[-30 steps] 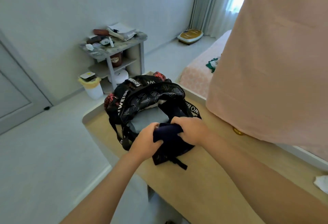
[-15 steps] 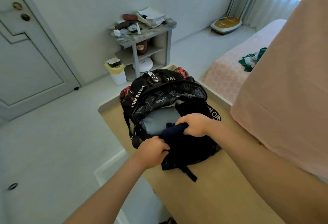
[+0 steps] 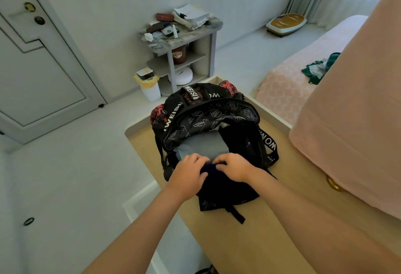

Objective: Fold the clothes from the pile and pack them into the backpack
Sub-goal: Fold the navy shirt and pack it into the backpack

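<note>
Nearest, over the counter (image 3: 260, 241): left hand (image 3: 188, 171) and right hand (image 3: 233, 168), each grip curled round the folded dark garment (image 3: 211, 171) at the near lip of the backpack (image 3: 208, 117). Best to pinch the fold flat, slide it in over the grey garment (image 3: 201, 145) already inside, and spread the mouth wide to avoid bunching. Right of the backpack, a hanging pink cloth (image 3: 358, 111), likely to crowd the right elbow. Beyond the backpack, green clothes (image 3: 318, 68) on the bed (image 3: 282, 83), a cluttered shelf (image 3: 160, 45), a bin (image 3: 150, 91).
</note>
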`<state>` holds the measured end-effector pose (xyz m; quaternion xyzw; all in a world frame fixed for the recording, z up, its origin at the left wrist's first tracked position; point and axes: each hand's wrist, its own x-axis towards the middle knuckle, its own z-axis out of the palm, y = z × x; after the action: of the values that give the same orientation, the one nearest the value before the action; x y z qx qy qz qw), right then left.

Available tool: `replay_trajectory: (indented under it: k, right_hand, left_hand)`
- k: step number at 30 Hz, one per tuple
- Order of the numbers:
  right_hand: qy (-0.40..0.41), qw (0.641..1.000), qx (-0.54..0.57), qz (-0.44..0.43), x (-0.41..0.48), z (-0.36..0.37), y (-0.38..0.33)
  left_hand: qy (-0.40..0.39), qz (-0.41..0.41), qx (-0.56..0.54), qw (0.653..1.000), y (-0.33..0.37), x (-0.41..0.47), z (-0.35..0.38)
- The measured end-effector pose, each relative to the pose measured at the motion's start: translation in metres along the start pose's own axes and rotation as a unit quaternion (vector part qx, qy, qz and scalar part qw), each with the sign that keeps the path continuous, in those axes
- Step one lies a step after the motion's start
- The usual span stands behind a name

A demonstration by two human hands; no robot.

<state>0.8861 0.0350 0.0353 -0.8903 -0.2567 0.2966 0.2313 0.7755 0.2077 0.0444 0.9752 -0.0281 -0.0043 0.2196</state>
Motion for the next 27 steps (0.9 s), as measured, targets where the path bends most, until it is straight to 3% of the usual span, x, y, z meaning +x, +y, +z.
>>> replay_trajectory:
  k: [2,5,7,9,13,15,18,21,27]
  right_hand:
    - [0.004,0.999,0.034,-0.016,-0.002,0.006,0.003]
    - [0.148,0.987,0.052,-0.015,-0.009,0.018,0.01]
    - [0.271,0.962,-0.04,-0.004,-0.016,0.024,0.014]
    - [0.317,0.944,-0.089,0.003,-0.021,0.031,0.015]
    - [0.265,0.964,-0.008,-0.028,-0.026,0.044,0.019]
    - [0.255,0.966,0.015,-0.031,-0.027,0.045,0.022]
    - [0.276,0.959,-0.032,-0.045,-0.03,0.047,0.021]
    - [0.278,0.951,-0.126,-0.05,-0.037,0.053,0.015]
    - [0.093,0.987,-0.129,0.007,-0.051,0.047,0.009]
  left_hand:
    - [-0.072,-0.026,0.026,0.997,-0.002,0.003,0.009]
    - [-0.096,-0.067,0.045,0.992,-0.009,0.007,0.013]
    - [-0.102,-0.067,0.102,0.987,-0.014,0.009,0.011]
    - [-0.093,-0.062,0.144,0.983,-0.016,0.009,0.012]
    - [0.034,0.006,0.136,0.99,-0.011,0.003,0.019]
    - [0.044,0.069,0.119,0.99,-0.006,-0.001,0.025]
    - [-0.004,0.101,0.116,0.988,-0.009,0.0,0.033]
    - [-0.081,0.068,0.135,0.985,-0.001,0.013,0.024]
    - [-0.167,-0.003,0.108,0.98,0.017,0.039,0.007]
